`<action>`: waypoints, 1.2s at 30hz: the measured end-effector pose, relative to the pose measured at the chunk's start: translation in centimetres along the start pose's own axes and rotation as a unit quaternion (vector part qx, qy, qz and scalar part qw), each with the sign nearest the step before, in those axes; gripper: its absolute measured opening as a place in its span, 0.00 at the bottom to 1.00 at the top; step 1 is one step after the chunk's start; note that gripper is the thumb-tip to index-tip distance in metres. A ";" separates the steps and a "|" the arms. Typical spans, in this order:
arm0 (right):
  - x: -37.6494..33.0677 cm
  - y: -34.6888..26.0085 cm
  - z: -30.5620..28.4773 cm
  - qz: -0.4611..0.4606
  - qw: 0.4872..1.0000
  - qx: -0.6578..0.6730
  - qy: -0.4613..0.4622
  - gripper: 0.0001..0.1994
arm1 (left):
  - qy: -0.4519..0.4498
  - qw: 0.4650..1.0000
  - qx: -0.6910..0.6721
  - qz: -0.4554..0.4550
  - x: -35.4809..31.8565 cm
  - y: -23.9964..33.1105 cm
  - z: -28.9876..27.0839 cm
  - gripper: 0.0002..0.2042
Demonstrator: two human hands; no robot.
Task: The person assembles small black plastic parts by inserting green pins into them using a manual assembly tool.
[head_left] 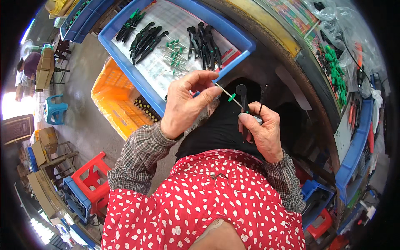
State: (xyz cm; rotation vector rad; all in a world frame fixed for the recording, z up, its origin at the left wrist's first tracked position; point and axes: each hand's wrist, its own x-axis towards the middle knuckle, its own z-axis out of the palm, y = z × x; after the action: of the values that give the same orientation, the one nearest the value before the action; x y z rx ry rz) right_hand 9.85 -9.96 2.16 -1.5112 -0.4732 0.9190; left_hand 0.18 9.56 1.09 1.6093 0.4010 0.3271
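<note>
Fingers (207,96) on my feed: left hand (183,102) pinches thin pale rod with green disc (231,98); right hand (267,131) grips slim black plastic part (241,90), both above black-clothed lap (210,137), probably close for alignment.

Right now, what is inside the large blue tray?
Black long parts and thin rods with green pieces lie on printed paper in the blue tray. The paper hides the floor beneath; the left hand covers part of the near edge.
</note>
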 end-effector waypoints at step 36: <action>-1.9 0.0 0.7 -0.197 0.950 -0.240 0.032 0.08 | -0.015 0.919 -0.356 -0.171 -5.7 -0.9 4.6 0.12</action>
State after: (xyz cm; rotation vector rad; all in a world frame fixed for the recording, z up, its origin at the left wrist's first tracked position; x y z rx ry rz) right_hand 8.15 -10.98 2.75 -1.7848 -0.9632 0.4525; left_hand -2.98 2.98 -0.02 0.8101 0.4648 0.1495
